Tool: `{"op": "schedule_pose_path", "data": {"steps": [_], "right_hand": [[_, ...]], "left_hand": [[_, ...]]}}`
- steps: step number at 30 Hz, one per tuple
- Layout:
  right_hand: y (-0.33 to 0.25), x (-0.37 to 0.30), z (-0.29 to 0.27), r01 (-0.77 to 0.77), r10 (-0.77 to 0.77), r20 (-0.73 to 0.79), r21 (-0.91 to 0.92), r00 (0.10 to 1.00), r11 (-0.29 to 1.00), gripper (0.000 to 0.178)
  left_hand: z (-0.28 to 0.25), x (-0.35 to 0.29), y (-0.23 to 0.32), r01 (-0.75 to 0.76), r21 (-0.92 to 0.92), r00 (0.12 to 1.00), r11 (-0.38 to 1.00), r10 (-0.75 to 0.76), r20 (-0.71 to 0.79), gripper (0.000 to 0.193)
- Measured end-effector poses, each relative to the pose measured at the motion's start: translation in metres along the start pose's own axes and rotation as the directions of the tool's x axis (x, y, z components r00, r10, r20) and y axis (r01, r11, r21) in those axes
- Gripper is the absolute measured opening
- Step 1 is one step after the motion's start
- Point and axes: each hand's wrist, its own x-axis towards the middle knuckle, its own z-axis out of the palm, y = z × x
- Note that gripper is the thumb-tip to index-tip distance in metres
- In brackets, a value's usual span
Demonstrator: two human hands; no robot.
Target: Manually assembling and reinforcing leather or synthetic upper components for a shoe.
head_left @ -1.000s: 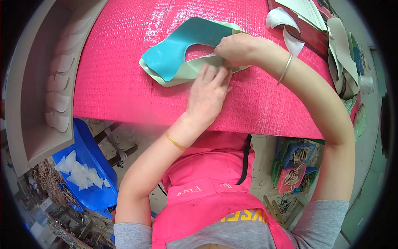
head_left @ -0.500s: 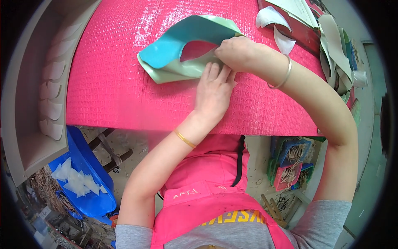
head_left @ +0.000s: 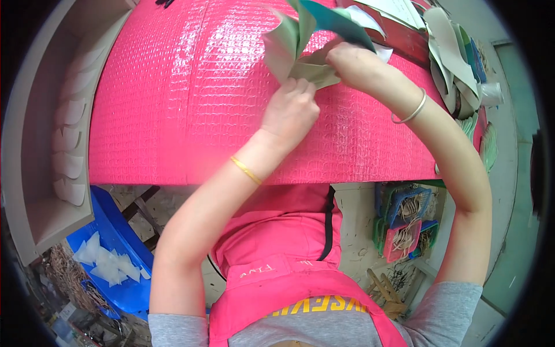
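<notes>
A floppy leather-like piece (head_left: 282, 49), pale green on one face and teal on the other, is raised and folded above the far part of the pink-covered table (head_left: 231, 127). My left hand (head_left: 291, 111) is closed on its near lower edge. At its right side, my right hand (head_left: 359, 66) pinches it with bent fingers. The teal face shows at the upper right, and part of the piece runs out at the top of the view. My fingertips are partly hidden.
White paper patterns (head_left: 370, 23) and a stack of pale green cut pieces (head_left: 451, 61) lie at the far right. A grey shelf box (head_left: 34, 139) with white curved pieces stands left. Below the table are a blue bin (head_left: 118, 289) with translucent scraps and coloured baskets (head_left: 402, 237).
The piece has gone from lying nearly flat to being lifted, folded and turned, and it has shifted away from me. My left hand has gone from fingers resting on it to gripping its edge.
</notes>
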Motion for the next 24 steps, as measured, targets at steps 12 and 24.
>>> {"op": "schedule_pose_path", "data": {"steps": [12,24], "right_hand": [[-0.018,0.023,-0.002,-0.324,0.204,0.326,0.377,0.923,0.868,0.019],[-0.004,0.026,0.009,-0.11,0.037,0.34,0.198,0.94,0.974,0.019]], "left_hand": [[0.001,-0.021,0.003,0.177,-0.274,0.982,0.945,-0.19,-0.019,0.03],[0.016,-0.004,0.022,0.311,-0.186,0.95,0.932,-0.306,0.056,0.042]]}}
